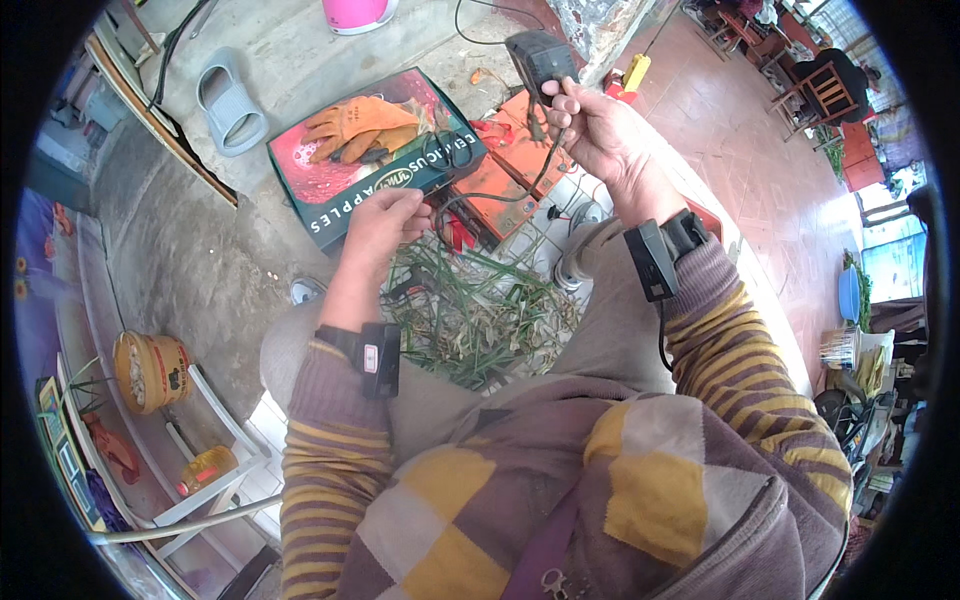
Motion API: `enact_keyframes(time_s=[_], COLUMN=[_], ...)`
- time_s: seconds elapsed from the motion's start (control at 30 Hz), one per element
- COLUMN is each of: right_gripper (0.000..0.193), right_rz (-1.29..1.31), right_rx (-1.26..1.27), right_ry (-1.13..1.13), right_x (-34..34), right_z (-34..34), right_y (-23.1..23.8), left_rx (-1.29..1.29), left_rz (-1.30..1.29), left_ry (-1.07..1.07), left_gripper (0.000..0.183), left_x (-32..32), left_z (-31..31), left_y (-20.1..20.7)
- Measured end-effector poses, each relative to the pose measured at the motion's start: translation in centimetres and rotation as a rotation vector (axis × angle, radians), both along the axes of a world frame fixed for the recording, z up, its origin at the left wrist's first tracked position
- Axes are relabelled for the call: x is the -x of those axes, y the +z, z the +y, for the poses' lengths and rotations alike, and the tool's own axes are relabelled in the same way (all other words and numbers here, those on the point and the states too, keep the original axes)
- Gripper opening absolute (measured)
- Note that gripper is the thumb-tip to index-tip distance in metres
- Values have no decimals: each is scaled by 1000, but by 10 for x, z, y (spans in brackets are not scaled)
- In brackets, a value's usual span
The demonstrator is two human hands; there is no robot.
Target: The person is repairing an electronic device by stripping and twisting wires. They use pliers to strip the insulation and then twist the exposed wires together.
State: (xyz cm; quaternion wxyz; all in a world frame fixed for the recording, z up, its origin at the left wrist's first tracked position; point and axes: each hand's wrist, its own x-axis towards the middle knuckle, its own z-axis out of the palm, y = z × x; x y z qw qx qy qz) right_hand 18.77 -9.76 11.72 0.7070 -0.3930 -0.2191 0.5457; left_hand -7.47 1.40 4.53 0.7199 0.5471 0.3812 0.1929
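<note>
In the upper middle, my right hand is closed on a black power adapter, pinching its lower end where cables hang. A black cable runs from there in a curve toward my left hand. That hand is closed, thumb against the fingers, at the cable's other end; its tip is hidden. Below the left fingers sits a dark green and red carton. Orange gloves and black-handled scissors lie on top. Beside the carton are orange box-shaped blocks.
Cut green leaves are heaped between my legs. A grey slipper and a pink container stand beyond the carton. At the left are a yellow bucket and a bottle of yellow liquid. Wooden chairs stand far right.
</note>
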Motion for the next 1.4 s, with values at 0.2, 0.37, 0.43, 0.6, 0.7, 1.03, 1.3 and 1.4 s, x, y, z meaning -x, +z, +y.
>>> enact_keyframes(time_s=[0.2, 0.37, 0.43, 0.6, 0.7, 1.03, 1.3, 1.4], right_gripper=[27, 25, 23, 16, 18, 22, 23, 23], right_rz=[-53, -61, -8, 20, 69, 154, 152, 119], right_rx=[-24, -51, -34, 14, 25, 65, 97, 88], right_ry=[-70, -148, -202, -325, -344, -413, -377, -387], right_x=[27, 24, 18, 13, 10, 6, 6, 7], right_z=[1, 8, 10, 12, 11, 16, 15, 16], right_y=[32, 40, 41, 30, 25, 9, 0, -1], left_rx=[361, 436, 434, 379, 359, 307, 285, 266], left_rz=[-276, -446, -522, -590, -606, -691, -678, -655], left_ry=[-182, -377, -382, -384, -384, -370, -411, -409], left_gripper=[39, 44, 41, 31, 26, 28, 33, 34], left_x=[7, 23, 29, 37, 41, 48, 48, 49], left_z=[3, 4, 2, 4, 3, -2, -1, -2], left_y=[8, 20, 24, 28, 30, 37, 36, 37])
